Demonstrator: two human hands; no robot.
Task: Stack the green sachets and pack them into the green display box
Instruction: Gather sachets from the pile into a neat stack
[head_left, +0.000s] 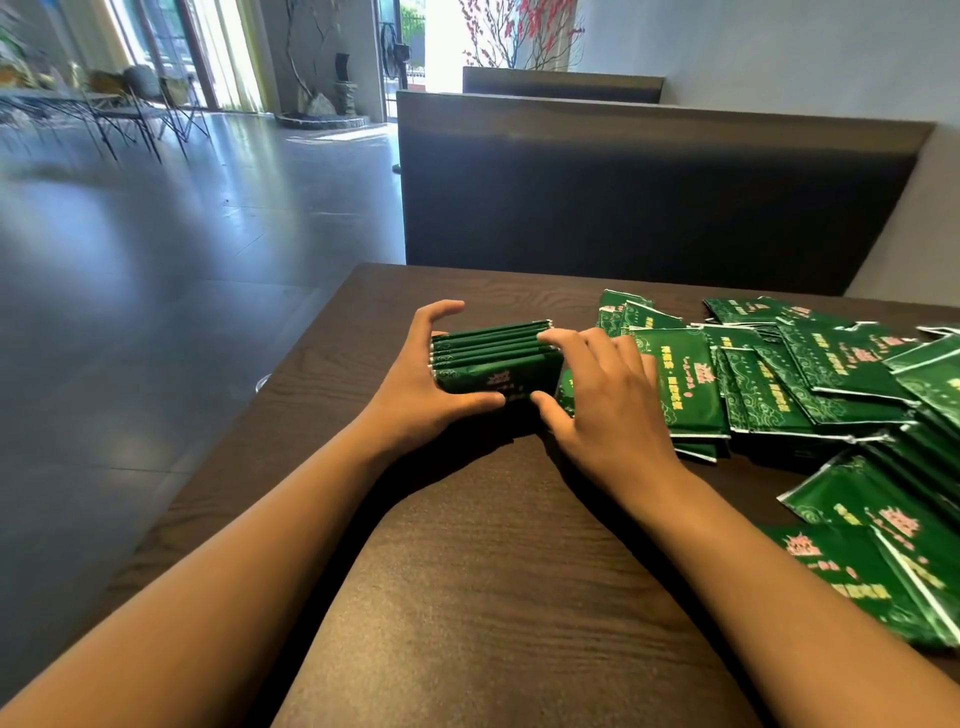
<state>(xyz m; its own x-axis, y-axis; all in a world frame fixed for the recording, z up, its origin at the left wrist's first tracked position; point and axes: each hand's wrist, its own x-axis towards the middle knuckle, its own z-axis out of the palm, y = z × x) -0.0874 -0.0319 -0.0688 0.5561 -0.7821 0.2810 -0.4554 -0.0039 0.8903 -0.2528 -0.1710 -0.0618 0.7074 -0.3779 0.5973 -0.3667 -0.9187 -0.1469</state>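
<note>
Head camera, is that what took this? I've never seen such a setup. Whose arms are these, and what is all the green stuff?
Yes: one wide camera sits on a person's head and looks down at their bare arms. No robot here. On the dark wooden table the left hand and right hand squeeze a stack of green sachets from both sides, standing on edge. To the right lies a loose pile of sachets, overlapping. A dark bench back stands behind the table. No box shows.

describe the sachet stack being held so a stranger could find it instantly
On the dark wooden table, look left of the loose sachets. The stack sits between the left hand and right hand. Only it is squared up on edge; the others lie flat, scattered.
</note>
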